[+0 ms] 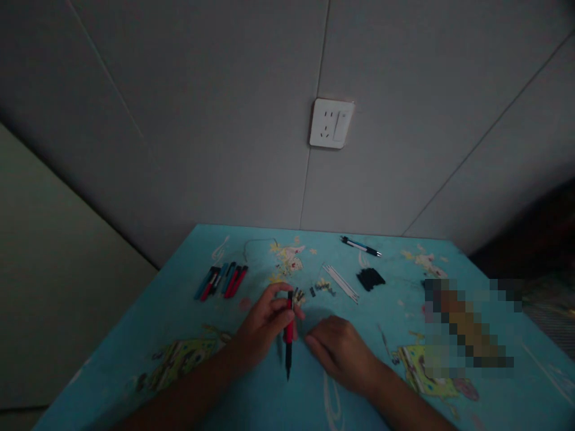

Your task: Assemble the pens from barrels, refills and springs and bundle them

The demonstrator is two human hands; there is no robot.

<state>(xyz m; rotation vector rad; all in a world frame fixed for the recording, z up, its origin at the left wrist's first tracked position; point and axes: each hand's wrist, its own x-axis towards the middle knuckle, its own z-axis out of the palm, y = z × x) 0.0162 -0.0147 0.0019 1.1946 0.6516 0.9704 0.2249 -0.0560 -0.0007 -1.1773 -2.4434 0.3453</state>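
Note:
My left hand (265,326) is closed around a red and black pen (288,338), holding it near its upper end with the tip pointing toward me. My right hand (339,350) rests just right of the pen on the blue cartoon-print tablecloth (179,335), fingers curled with the fingertips toward the pen; what they hold, if anything, is hidden. Small pen parts (321,286) lie just beyond both hands.
A row of several red and blue pens (222,280) lies at the back left. Thin white refills (341,282), a black clump of small parts (371,278) and a blue and white pen (360,246) lie at the back right. A white wall socket (331,123) sits above.

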